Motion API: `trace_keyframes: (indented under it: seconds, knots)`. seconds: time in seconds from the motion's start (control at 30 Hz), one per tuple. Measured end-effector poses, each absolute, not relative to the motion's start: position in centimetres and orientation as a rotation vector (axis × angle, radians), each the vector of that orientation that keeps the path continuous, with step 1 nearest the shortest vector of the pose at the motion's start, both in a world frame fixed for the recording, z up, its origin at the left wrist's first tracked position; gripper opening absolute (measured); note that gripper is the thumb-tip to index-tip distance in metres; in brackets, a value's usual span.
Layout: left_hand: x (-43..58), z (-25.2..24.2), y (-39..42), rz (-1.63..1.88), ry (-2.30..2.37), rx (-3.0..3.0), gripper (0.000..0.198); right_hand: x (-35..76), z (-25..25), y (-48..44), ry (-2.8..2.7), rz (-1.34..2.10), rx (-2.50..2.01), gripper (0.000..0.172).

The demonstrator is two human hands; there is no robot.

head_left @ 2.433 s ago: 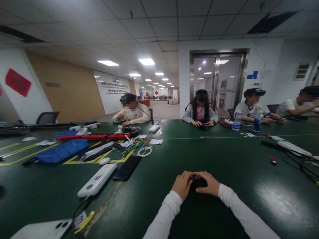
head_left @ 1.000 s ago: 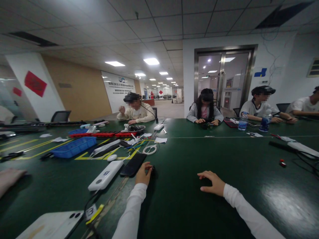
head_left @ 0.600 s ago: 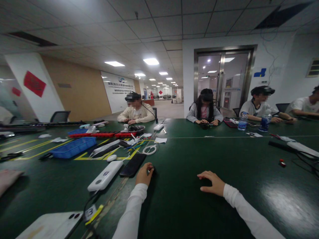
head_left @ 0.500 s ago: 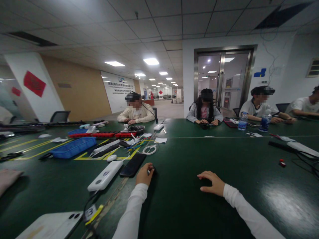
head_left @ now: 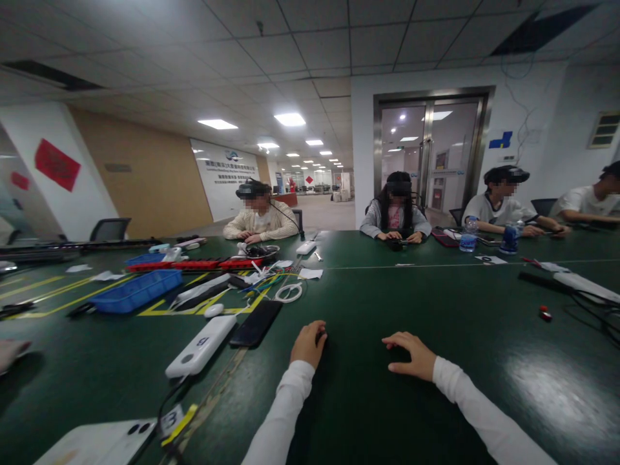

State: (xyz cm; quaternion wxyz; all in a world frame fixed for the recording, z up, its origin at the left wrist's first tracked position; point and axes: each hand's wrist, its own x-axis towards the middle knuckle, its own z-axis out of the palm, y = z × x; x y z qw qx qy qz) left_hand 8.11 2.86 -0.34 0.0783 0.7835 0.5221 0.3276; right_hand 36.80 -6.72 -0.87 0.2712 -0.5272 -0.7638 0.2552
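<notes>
My left hand [head_left: 309, 345] is low over the green table [head_left: 358, 413], its fingers curled inward. A small dark spot shows by the fingertips, but what they hold, if anything, is hidden. To its left lies a black phone [head_left: 256, 324], apart from the hand. My right hand [head_left: 411, 356] rests across from it with thumb and fingers spread, holding nothing. Beyond the phone is a white power bank [head_left: 202, 345] with a dark cable.
A blue tray [head_left: 136, 292], coiled white cable [head_left: 289, 293] and tangled wires lie at left. A white phone-like device [head_left: 97, 445] sits front left. A small red-and-black object [head_left: 545, 314] and a water bottle [head_left: 469, 235] are at right. Several people sit opposite.
My left hand has moved right, toward my right hand; the small object that showed in its fingers is now hidden. My right hand stays nearly still. The view has shifted slightly.
</notes>
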Motion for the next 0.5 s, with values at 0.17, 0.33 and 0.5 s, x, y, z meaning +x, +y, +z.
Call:
trace_keyframes:
  seconds: [0.17,0.33,0.5]
  knots:
    - [14.4,-0.5,0.1,0.899,1.313,2.441,0.028,36.9,-0.8,-6.4,-2.093,0.599,-1.402,0.056]
    - [19.8,-0.7,-2.4,0.812,1.157,2.462,0.031,37.1,-1.6,-5.6,-2.108,0.463,-1.352,0.06]
    - [21.4,-0.5,-3.2,0.787,1.197,2.388,0.03,37.4,-2.3,-4.8,-2.104,0.445,-1.362,0.058]
